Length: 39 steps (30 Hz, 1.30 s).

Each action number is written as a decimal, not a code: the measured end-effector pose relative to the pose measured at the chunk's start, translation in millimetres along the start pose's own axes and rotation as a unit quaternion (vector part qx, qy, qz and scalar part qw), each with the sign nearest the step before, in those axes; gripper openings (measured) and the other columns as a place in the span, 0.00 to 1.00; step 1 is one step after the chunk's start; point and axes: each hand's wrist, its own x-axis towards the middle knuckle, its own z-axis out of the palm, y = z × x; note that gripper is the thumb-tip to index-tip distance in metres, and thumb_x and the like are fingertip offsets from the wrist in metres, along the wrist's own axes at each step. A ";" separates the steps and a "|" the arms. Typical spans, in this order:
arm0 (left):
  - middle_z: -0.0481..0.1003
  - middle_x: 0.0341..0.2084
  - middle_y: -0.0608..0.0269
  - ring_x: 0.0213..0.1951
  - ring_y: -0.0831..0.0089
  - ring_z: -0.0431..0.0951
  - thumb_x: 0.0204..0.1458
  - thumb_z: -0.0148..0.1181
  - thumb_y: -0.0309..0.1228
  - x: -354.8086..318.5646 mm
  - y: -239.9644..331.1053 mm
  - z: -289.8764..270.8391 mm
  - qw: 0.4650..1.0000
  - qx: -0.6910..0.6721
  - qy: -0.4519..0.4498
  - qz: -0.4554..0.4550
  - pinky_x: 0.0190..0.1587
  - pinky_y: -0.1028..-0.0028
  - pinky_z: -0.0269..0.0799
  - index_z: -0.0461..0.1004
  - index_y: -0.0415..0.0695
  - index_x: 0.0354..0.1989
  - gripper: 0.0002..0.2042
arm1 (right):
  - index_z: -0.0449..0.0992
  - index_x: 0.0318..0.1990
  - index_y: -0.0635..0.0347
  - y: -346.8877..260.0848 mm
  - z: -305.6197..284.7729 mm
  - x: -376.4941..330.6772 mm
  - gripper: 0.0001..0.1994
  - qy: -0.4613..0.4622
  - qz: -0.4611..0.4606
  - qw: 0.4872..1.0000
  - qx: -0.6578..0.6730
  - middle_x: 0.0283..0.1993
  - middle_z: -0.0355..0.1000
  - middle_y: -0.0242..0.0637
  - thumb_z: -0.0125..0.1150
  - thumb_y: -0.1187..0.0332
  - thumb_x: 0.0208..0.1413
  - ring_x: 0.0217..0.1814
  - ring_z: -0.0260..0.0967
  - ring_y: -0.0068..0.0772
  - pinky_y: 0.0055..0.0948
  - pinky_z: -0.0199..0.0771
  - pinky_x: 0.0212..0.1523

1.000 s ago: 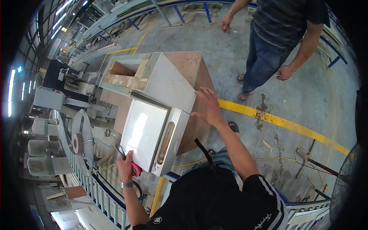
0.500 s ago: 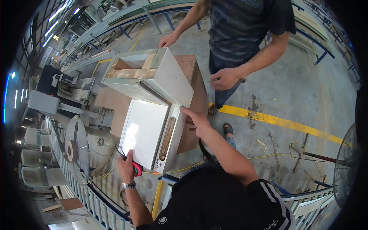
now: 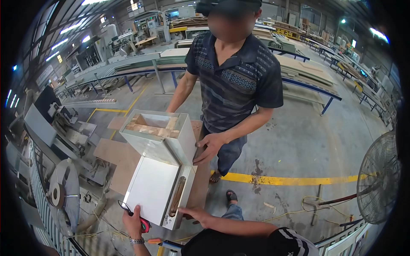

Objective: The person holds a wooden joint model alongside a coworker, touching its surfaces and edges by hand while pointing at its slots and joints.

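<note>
My left hand (image 3: 133, 224) holds a red and black tape measure (image 3: 145, 225) at the near left corner of a white panel (image 3: 151, 185), its thumb against the panel's edge. Along the panel's right side runs a pale strip (image 3: 188, 180) with a long rounded slot. At that strip's near right edge is my right hand (image 3: 198, 214), one finger on top and the others curled below, partly hidden. A pale hollow box (image 3: 184, 141) with wooden blocks inside stands at the far end. A co-worker's hand (image 3: 209, 147) touches its right side; their other hand is hidden behind it.
Brown boards (image 3: 121, 170) lie under and left of the work. A machine with a round disc reel (image 3: 64, 192) stands at left. A large fan (image 3: 378, 179) is at right, with yellow cable on the floor. Board stacks (image 3: 299, 70) rest on blue-legged racks behind the co-worker.
The view has tilted up. My right hand has slid from the strip's far end to its near end. The co-worker's hand has come onto the box. My left hand keeps the tape measure.
</note>
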 end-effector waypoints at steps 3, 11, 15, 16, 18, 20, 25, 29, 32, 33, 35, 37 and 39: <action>0.83 0.31 0.50 0.31 0.65 0.78 0.58 0.74 0.41 3.3 -3.2 3.8 0.999 -0.043 0.024 0.005 0.38 0.62 0.75 0.79 0.26 0.42 0.23 | 0.80 0.60 0.59 -4.9 0.7 1.1 0.47 -0.001 0.005 1.000 -0.030 0.55 0.76 0.37 0.70 0.24 0.47 0.61 0.70 0.35 0.46 0.68 0.59; 0.83 0.32 0.49 0.31 0.65 0.78 0.57 0.75 0.42 2.3 0.5 6.1 0.999 -0.040 0.029 -0.023 0.38 0.62 0.76 0.79 0.26 0.44 0.25 | 0.80 0.61 0.58 -11.9 -3.6 -3.9 0.47 -0.011 0.008 1.000 -0.027 0.55 0.77 0.37 0.70 0.25 0.48 0.60 0.72 0.33 0.43 0.70 0.58; 0.84 0.33 0.49 0.32 0.65 0.79 0.57 0.75 0.42 -0.2 -1.8 6.4 0.998 -0.041 0.036 -0.019 0.39 0.62 0.76 0.79 0.27 0.46 0.25 | 0.80 0.61 0.58 -8.4 -4.1 -3.0 0.47 -0.010 0.010 1.000 -0.028 0.55 0.77 0.36 0.69 0.25 0.48 0.59 0.73 0.33 0.42 0.70 0.58; 0.84 0.34 0.49 0.33 0.65 0.79 0.58 0.74 0.42 -2.6 0.2 5.7 0.998 -0.044 0.035 -0.021 0.40 0.63 0.76 0.79 0.27 0.46 0.25 | 0.80 0.61 0.58 -7.4 -4.9 -1.9 0.46 -0.011 0.008 0.999 -0.035 0.54 0.77 0.36 0.69 0.25 0.49 0.59 0.73 0.33 0.41 0.70 0.58; 0.84 0.34 0.48 0.33 0.65 0.80 0.58 0.74 0.42 -4.3 -0.8 4.2 0.998 -0.046 0.032 -0.025 0.41 0.63 0.76 0.79 0.27 0.47 0.25 | 0.80 0.61 0.58 -3.3 -5.3 -0.7 0.46 -0.011 0.009 0.999 -0.041 0.54 0.77 0.36 0.69 0.25 0.49 0.59 0.73 0.33 0.41 0.69 0.57; 0.84 0.35 0.48 0.34 0.66 0.80 0.59 0.73 0.41 -5.3 -4.6 4.4 0.997 -0.065 0.036 -0.024 0.42 0.63 0.77 0.79 0.27 0.47 0.25 | 0.79 0.62 0.58 -4.4 -5.7 -2.9 0.46 -0.020 -0.002 0.999 -0.046 0.54 0.77 0.37 0.69 0.25 0.50 0.59 0.72 0.33 0.41 0.69 0.57; 0.84 0.35 0.48 0.34 0.65 0.81 0.59 0.73 0.42 -4.4 -2.4 4.8 0.997 -0.068 0.031 -0.024 0.42 0.63 0.77 0.79 0.27 0.48 0.25 | 0.78 0.64 0.59 2.3 -8.4 5.7 0.46 -0.027 -0.005 0.998 -0.052 0.57 0.77 0.39 0.68 0.26 0.52 0.62 0.71 0.36 0.44 0.70 0.57; 0.83 0.32 0.49 0.32 0.66 0.79 0.59 0.73 0.45 -7.4 -2.8 -1.0 0.999 -0.023 0.032 -0.034 0.40 0.63 0.76 0.80 0.27 0.46 0.26 | 0.79 0.63 0.59 -22.3 -0.1 -19.5 0.42 -0.017 -0.018 0.998 -0.060 0.60 0.77 0.39 0.70 0.31 0.54 0.64 0.71 0.36 0.47 0.73 0.51; 0.82 0.29 0.50 0.30 0.67 0.77 0.58 0.73 0.46 0.1 2.6 6.7 0.998 -0.016 0.033 -0.043 0.38 0.63 0.74 0.80 0.27 0.45 0.27 | 0.82 0.57 0.61 -13.1 -8.8 -4.0 0.34 -0.018 -0.045 0.999 -0.009 0.53 0.79 0.33 0.72 0.39 0.58 0.55 0.74 0.29 0.35 0.70 0.53; 0.81 0.28 0.51 0.29 0.67 0.76 0.58 0.73 0.47 0.4 4.9 9.5 0.998 -0.028 0.038 -0.042 0.37 0.63 0.74 0.80 0.28 0.45 0.27 | 0.82 0.57 0.61 -13.2 -8.6 -2.7 0.34 -0.022 -0.038 0.999 -0.011 0.53 0.79 0.33 0.72 0.39 0.58 0.55 0.74 0.29 0.35 0.70 0.53; 0.81 0.27 0.52 0.29 0.68 0.76 0.58 0.73 0.47 0.3 2.0 8.2 0.998 -0.023 0.042 -0.044 0.36 0.63 0.74 0.80 0.28 0.45 0.27 | 0.85 0.54 0.58 -11.1 -6.5 -3.3 0.35 -0.021 -0.058 0.998 -0.006 0.51 0.78 0.33 0.71 0.34 0.55 0.52 0.70 0.28 0.34 0.66 0.50; 0.81 0.27 0.52 0.29 0.68 0.76 0.58 0.73 0.48 -0.9 -0.1 6.6 0.998 -0.022 0.044 -0.040 0.36 0.64 0.74 0.80 0.28 0.45 0.28 | 0.82 0.57 0.59 -14.0 -6.1 -6.6 0.36 -0.025 -0.055 0.998 -0.022 0.52 0.78 0.33 0.71 0.35 0.56 0.54 0.71 0.29 0.36 0.67 0.53; 0.81 0.26 0.52 0.28 0.67 0.76 0.58 0.73 0.49 -2.4 -0.4 4.6 0.998 -0.004 0.039 -0.047 0.36 0.63 0.74 0.80 0.28 0.45 0.28 | 0.80 0.60 0.60 -19.6 -5.1 -10.3 0.37 -0.026 -0.057 0.997 -0.037 0.54 0.78 0.34 0.70 0.36 0.57 0.57 0.72 0.29 0.38 0.69 0.56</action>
